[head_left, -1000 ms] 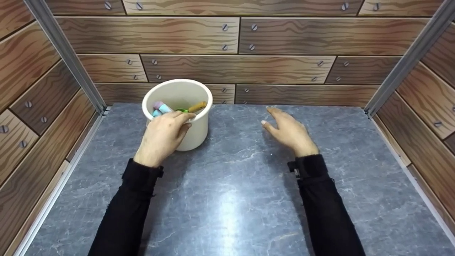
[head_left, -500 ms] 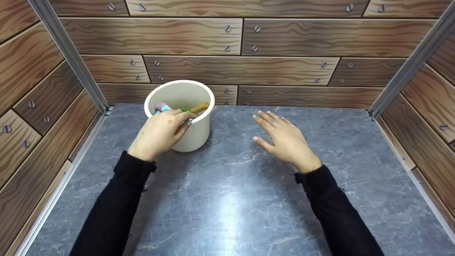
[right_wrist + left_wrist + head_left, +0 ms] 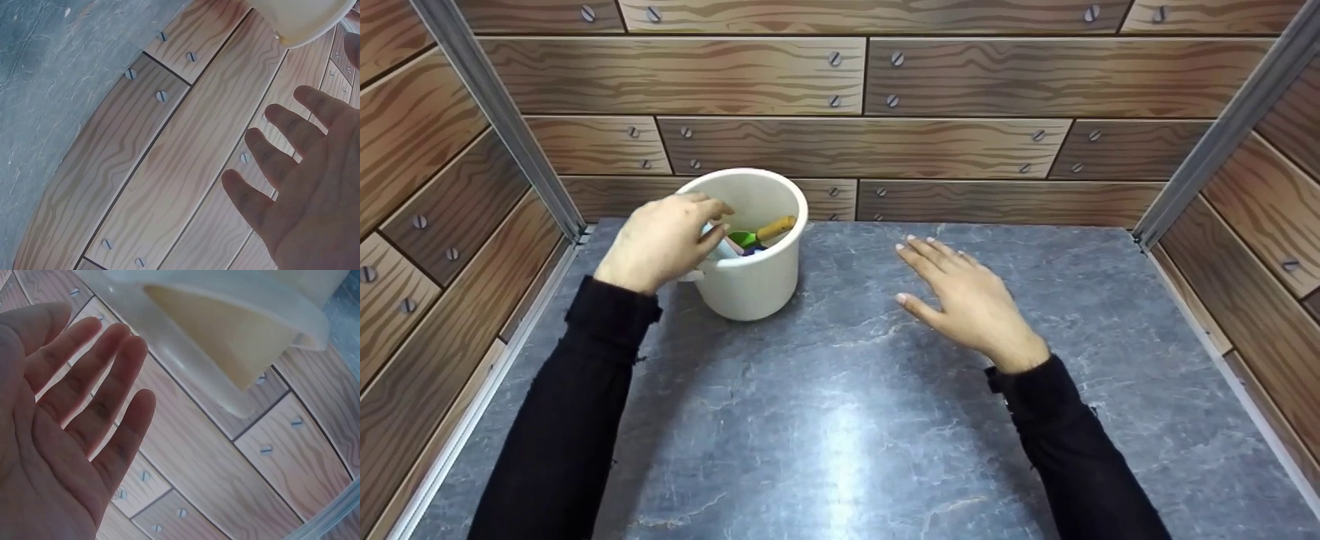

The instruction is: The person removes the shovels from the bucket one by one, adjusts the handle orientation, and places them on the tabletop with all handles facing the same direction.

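Observation:
A cream-white bucket (image 3: pixel 754 289) stands upright at the back left of the table. Inside it lie a thing with a yellow handle (image 3: pixel 775 228), a bright green piece (image 3: pixel 742 239) and a light blue piece (image 3: pixel 725 249); their kinds are partly hidden. My left hand (image 3: pixel 660 236) is over the bucket's left rim, covering part of it. In the left wrist view its fingers are spread and relaxed, with nothing between them, beside the bucket's side handle (image 3: pixel 197 374). My right hand (image 3: pixel 971 304) hovers above the table to the right of the bucket, fingers straight, holding nothing.
The grey marble-patterned table (image 3: pixel 810 420) stretches in front of the bucket. Wood-patterned panels (image 3: pixel 960 75) close off the back and both sides, with metal posts (image 3: pixel 499 112) at the back corners.
My left hand has lifted and moved left from the bucket's front rim, uncovering more of the things inside. The right hand has come slightly nearer and its fingers have spread flat.

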`<action>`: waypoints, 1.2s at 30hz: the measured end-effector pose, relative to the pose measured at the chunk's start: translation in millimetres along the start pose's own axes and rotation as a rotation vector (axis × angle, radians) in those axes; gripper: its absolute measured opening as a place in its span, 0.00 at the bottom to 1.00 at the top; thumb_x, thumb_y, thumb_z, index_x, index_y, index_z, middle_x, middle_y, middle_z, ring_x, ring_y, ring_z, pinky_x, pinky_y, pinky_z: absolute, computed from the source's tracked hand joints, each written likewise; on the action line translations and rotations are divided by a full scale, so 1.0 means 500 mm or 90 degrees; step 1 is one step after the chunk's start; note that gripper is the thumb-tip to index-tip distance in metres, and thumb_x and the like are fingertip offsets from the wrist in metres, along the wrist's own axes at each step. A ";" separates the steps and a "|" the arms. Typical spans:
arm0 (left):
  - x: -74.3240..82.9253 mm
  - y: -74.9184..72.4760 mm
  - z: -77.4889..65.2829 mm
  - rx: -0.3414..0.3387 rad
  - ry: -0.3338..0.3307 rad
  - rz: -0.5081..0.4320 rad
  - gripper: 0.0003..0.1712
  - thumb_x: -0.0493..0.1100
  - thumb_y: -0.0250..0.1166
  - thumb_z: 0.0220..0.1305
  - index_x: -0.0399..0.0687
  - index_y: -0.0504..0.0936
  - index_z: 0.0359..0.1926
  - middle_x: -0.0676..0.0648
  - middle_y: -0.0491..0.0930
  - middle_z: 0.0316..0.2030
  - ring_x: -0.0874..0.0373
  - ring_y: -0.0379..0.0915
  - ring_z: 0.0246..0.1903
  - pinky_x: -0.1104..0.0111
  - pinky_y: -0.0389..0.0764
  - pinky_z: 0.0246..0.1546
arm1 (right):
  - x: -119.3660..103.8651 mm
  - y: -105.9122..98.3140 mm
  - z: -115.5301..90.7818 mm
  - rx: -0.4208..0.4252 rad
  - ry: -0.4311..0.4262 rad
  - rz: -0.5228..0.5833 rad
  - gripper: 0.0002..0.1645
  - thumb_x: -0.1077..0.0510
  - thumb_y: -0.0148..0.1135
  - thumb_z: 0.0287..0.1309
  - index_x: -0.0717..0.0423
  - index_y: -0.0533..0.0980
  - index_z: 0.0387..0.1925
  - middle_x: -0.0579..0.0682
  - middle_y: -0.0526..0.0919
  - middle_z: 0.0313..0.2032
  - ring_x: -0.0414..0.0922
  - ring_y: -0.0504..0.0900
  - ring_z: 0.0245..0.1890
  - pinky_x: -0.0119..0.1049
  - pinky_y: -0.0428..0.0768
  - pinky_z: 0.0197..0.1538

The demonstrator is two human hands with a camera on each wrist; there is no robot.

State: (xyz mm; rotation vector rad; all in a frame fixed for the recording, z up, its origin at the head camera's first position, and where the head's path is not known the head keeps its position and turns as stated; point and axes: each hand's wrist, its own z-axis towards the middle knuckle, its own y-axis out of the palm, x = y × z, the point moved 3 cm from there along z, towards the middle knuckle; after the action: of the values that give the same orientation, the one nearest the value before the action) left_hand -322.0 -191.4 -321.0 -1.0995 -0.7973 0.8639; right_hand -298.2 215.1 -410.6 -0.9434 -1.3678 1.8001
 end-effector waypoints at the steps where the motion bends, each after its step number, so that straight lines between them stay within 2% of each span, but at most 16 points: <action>1: -0.002 -0.003 0.005 -0.009 -0.004 0.005 0.19 0.46 0.68 0.87 0.43 0.90 0.68 0.39 0.94 0.63 0.35 0.93 0.62 0.36 0.89 0.64 | 0.000 0.000 0.000 -0.001 0.000 0.001 0.49 0.30 0.58 0.88 0.46 0.60 0.95 0.56 0.61 0.94 0.64 0.62 0.94 0.70 0.61 0.93; 6: -0.013 -0.010 0.030 -0.060 -0.005 0.060 0.19 0.46 0.71 0.84 0.43 0.91 0.68 0.38 0.95 0.62 0.33 0.94 0.60 0.35 0.91 0.60 | -0.002 0.000 -0.002 0.003 -0.003 0.007 0.49 0.31 0.60 0.88 0.47 0.61 0.94 0.56 0.62 0.93 0.64 0.63 0.93 0.70 0.62 0.92; 11: -0.022 -0.008 0.051 -0.101 0.056 0.121 0.16 0.43 0.79 0.76 0.45 0.94 0.60 0.39 0.97 0.55 0.33 0.96 0.50 0.35 0.93 0.51 | -0.002 0.002 -0.001 0.010 -0.008 0.007 0.48 0.32 0.61 0.88 0.47 0.63 0.94 0.55 0.64 0.93 0.64 0.65 0.93 0.69 0.64 0.92; 15: -0.028 -0.004 0.063 -0.154 0.097 0.140 0.16 0.44 0.85 0.70 0.48 0.96 0.56 0.40 0.97 0.52 0.37 0.95 0.49 0.38 0.94 0.50 | -0.003 0.002 -0.001 0.010 -0.011 0.004 0.47 0.31 0.61 0.88 0.47 0.64 0.93 0.54 0.64 0.93 0.64 0.65 0.93 0.68 0.65 0.92; 18: -0.031 -0.001 0.073 -0.191 0.105 0.160 0.16 0.45 0.88 0.64 0.52 0.98 0.52 0.41 0.97 0.50 0.40 0.93 0.48 0.40 0.93 0.50 | -0.005 0.003 -0.001 0.007 -0.013 0.000 0.47 0.31 0.60 0.88 0.47 0.64 0.93 0.55 0.64 0.93 0.63 0.65 0.93 0.69 0.66 0.91; 21: -0.029 0.005 0.081 -0.194 0.110 0.183 0.11 0.51 0.84 0.66 0.54 0.97 0.46 0.42 0.96 0.43 0.43 0.90 0.42 0.42 0.93 0.46 | -0.007 0.005 0.000 0.007 -0.013 0.000 0.47 0.31 0.60 0.88 0.47 0.64 0.93 0.55 0.64 0.93 0.64 0.65 0.92 0.69 0.66 0.91; 25: -0.018 0.011 0.089 -0.179 0.136 0.203 0.04 0.47 0.80 0.68 0.53 0.96 0.38 0.44 0.94 0.37 0.47 0.87 0.37 0.44 0.93 0.44 | -0.006 0.004 -0.002 0.007 -0.010 0.005 0.47 0.31 0.60 0.88 0.46 0.64 0.93 0.55 0.64 0.93 0.64 0.65 0.93 0.70 0.65 0.91; 27: -0.015 0.013 0.091 -0.175 0.149 0.209 0.01 0.42 0.80 0.64 0.54 0.95 0.36 0.45 0.94 0.36 0.47 0.87 0.37 0.44 0.94 0.44 | -0.006 0.003 -0.003 0.006 -0.008 0.007 0.47 0.31 0.61 0.88 0.46 0.64 0.93 0.55 0.64 0.93 0.63 0.65 0.93 0.70 0.65 0.91; 30: -0.015 0.014 0.093 -0.170 0.155 0.197 0.05 0.45 0.83 0.61 0.55 0.96 0.37 0.44 0.95 0.36 0.46 0.90 0.39 0.42 0.94 0.45 | -0.004 0.001 -0.003 0.003 -0.008 0.009 0.47 0.31 0.61 0.88 0.46 0.64 0.93 0.55 0.63 0.93 0.63 0.64 0.93 0.70 0.64 0.91; 33: -0.017 0.011 0.093 -0.170 0.158 0.168 0.11 0.49 0.86 0.60 0.56 0.97 0.42 0.44 0.96 0.40 0.44 0.92 0.43 0.40 0.94 0.48 | -0.004 0.001 -0.003 0.000 -0.008 0.010 0.47 0.31 0.60 0.88 0.46 0.64 0.93 0.55 0.63 0.93 0.63 0.64 0.93 0.70 0.64 0.92; 36: -0.017 0.008 0.092 -0.176 0.158 0.131 0.15 0.48 0.87 0.61 0.54 0.98 0.48 0.45 0.97 0.46 0.44 0.93 0.49 0.41 0.94 0.54 | -0.003 0.000 -0.002 0.001 -0.007 0.009 0.47 0.31 0.59 0.88 0.47 0.64 0.93 0.55 0.63 0.93 0.63 0.64 0.93 0.70 0.63 0.92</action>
State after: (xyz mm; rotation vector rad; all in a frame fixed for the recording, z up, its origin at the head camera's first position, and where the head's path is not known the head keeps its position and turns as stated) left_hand -366.8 -179.6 -313.8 -1.5216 -0.6139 0.7832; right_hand -296.6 214.1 -410.5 -0.9456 -1.3697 1.8192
